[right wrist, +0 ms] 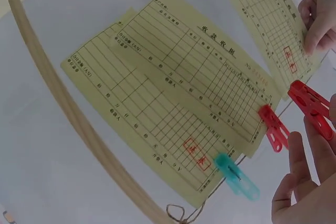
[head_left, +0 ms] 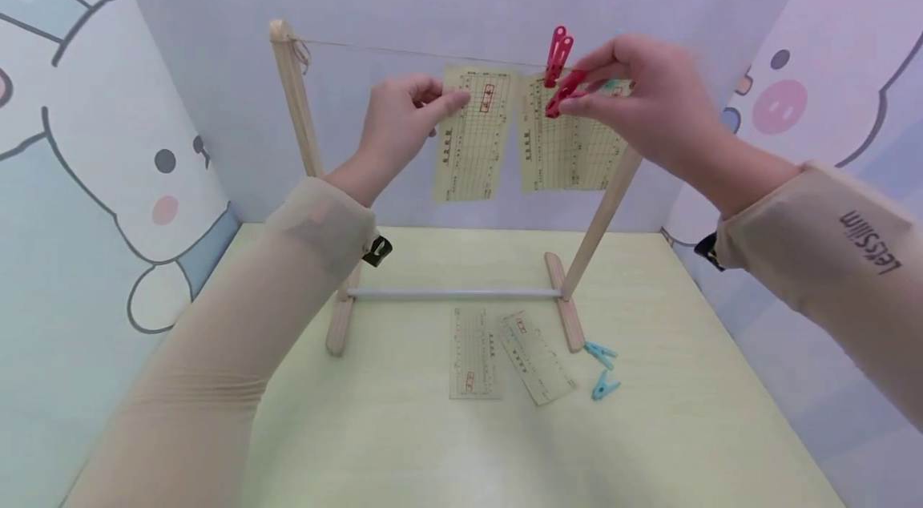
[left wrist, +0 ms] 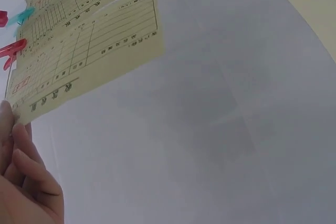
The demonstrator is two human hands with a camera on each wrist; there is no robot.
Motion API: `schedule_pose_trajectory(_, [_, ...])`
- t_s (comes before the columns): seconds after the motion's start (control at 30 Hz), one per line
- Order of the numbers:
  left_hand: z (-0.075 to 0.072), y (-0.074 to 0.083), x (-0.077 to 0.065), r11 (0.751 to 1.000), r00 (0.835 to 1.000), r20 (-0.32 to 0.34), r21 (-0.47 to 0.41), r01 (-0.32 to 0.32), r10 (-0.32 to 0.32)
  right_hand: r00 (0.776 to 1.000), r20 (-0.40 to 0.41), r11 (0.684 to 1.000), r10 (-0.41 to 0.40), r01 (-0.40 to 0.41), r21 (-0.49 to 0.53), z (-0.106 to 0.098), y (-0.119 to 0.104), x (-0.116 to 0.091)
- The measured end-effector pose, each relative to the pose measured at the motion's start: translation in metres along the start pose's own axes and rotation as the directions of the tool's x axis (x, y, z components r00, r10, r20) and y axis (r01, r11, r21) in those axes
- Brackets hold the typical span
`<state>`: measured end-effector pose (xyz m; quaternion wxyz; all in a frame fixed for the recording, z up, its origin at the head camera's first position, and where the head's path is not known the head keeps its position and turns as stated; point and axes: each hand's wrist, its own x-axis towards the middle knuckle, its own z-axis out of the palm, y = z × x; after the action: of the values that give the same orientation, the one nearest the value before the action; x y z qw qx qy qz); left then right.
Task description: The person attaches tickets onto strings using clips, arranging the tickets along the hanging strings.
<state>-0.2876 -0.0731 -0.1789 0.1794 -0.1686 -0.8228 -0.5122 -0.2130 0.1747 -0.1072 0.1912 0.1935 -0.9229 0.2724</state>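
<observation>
My left hand (head_left: 404, 119) pinches the upper left edge of a yellow receipt slip (head_left: 474, 143), its top by the string (head_left: 389, 50). In the right wrist view, my right hand (right wrist: 315, 182) holds a red clothespin (right wrist: 311, 106) between thumb and fingers. That clothespin is near the upper right corner of the held slip, apart from it in this view. Two overlapping receipt slips (right wrist: 197, 72) hang to the right, one under another red clothespin (right wrist: 274, 128), the other under a teal clothespin (right wrist: 236, 176).
The string runs between two wooden posts (head_left: 297, 103), joined low down by a white rod (head_left: 454, 294). On the pale table (head_left: 346, 428) lie two more slips, one straight (head_left: 473, 352) and one slanted (head_left: 535, 360). Two blue clothespins (head_left: 604, 385) lie near the right foot (head_left: 565, 304).
</observation>
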Motion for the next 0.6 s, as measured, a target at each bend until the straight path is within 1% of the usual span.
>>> schedule_pose_trajectory(0.13, [0.001,0.002,0.002,1.000,1.000,-0.017,0.009,0.008,-0.008,0.999,0.025,0.999,-0.024,0.025,-0.020,0.005,-0.009,0.006])
schedule_pose_trajectory(0.33, [0.004,0.004,0.004,1.000,1.000,-0.023,-0.013,0.010,-0.010,0.998,-0.035,0.998,-0.048,0.046,-0.048,0.006,-0.015,0.017])
schedule_pose_trajectory(0.6, [0.007,0.007,0.005,1.000,1.000,-0.020,-0.024,0.010,-0.011,0.990,-0.107,0.991,-0.094,0.082,-0.109,0.007,-0.019,0.031])
